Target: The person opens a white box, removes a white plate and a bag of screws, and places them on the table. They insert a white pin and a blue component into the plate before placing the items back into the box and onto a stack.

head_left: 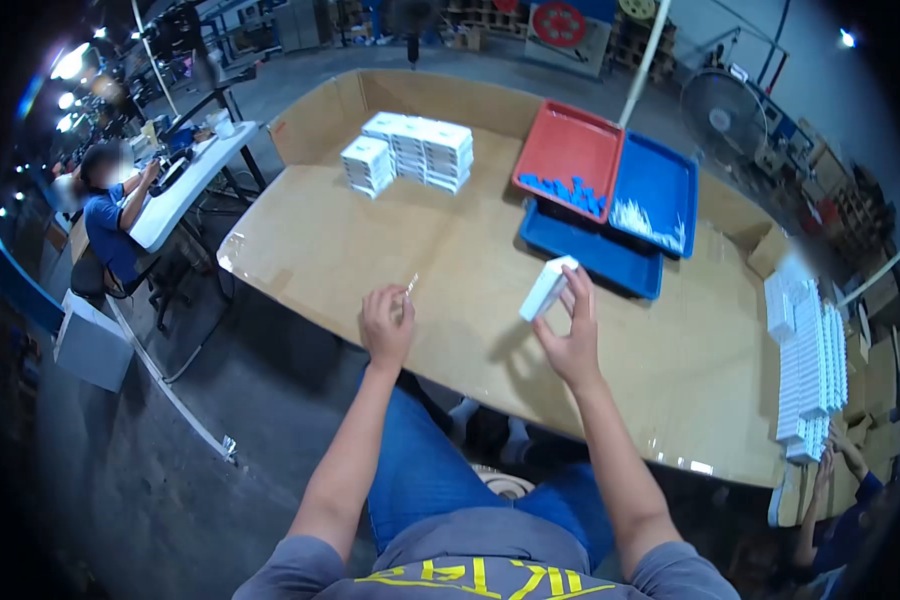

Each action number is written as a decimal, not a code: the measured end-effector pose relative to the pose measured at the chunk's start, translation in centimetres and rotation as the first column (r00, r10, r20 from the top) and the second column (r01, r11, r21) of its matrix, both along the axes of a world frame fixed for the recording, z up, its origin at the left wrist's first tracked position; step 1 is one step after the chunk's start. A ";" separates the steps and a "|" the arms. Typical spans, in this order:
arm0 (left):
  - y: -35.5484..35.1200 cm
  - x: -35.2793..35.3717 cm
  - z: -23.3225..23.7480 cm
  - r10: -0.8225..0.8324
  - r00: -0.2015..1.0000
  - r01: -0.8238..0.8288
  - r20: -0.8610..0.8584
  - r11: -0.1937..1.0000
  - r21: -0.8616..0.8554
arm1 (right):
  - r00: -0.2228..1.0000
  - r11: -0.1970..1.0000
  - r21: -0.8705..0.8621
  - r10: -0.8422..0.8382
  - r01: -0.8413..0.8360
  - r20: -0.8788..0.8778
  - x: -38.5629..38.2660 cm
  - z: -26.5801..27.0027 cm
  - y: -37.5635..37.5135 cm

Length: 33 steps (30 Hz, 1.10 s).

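Note:
Between the thumb and fingers of my right hand (573, 335) is a small white box (546, 290), held tilted above the cardboard-covered table (450, 340). My left hand (387, 325) is near the table's front edge, its fingers curled together. A thin, shiny sliver shows at its fingertips, too small to name. Farther back on the left stand stacks of similar white boxes (430, 150). Behind my right hand, a red tray (570, 140) holds blue pieces (570, 192), and a blue tray (660, 185) holds thin white pieces (635, 220). Another blue tray (590, 250) lies partly under them.
Long rows of white boxes (805, 360) line the right end, where another person's hands (835, 455) reach in. A low cardboard wall (440, 95) runs along the back. At left, a seated person (115, 215) works at a white table (195, 180).

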<state>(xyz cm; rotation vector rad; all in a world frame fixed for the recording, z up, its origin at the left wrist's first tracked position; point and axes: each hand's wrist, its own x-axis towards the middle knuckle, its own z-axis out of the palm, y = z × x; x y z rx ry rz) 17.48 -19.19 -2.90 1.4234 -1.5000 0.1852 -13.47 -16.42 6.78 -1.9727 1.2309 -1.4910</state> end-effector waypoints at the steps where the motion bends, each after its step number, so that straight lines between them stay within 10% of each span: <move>1: 1.1 -1.2 0.5 -0.098 0.976 0.117 -0.197 0.989 0.091 | 0.999 0.997 0.070 -0.023 0.021 0.033 -0.7 -1.5 2.8; 5: 6.9 -8.4 4.0 -0.206 0.610 0.653 -0.765 0.678 0.337 | 0.991 0.969 0.233 -0.107 0.086 0.077 -2.3 -5.0 12.0; 9: 11.7 -14.7 6.8 0.035 0.387 0.922 -0.921 -0.018 0.387 | 0.999 0.981 0.190 -0.031 0.037 -0.039 -3.7 -6.1 16.6; 11: 13.0 -16.7 6.4 0.088 0.347 0.931 -0.934 -0.155 0.331 | 0.993 0.987 0.161 0.042 -0.024 -0.108 -4.3 -5.7 17.8; 19: 16.1 -18.0 4.1 0.213 0.057 0.998 -0.975 0.013 0.061 | 0.993 0.901 0.435 0.063 -0.015 -0.097 -6.8 -3.2 20.1; 33: 20.0 -20.2 7.9 0.355 0.043 0.984 -0.934 0.144 0.100 | 0.997 0.999 -0.010 0.046 -0.047 -0.069 -4.3 -5.5 18.9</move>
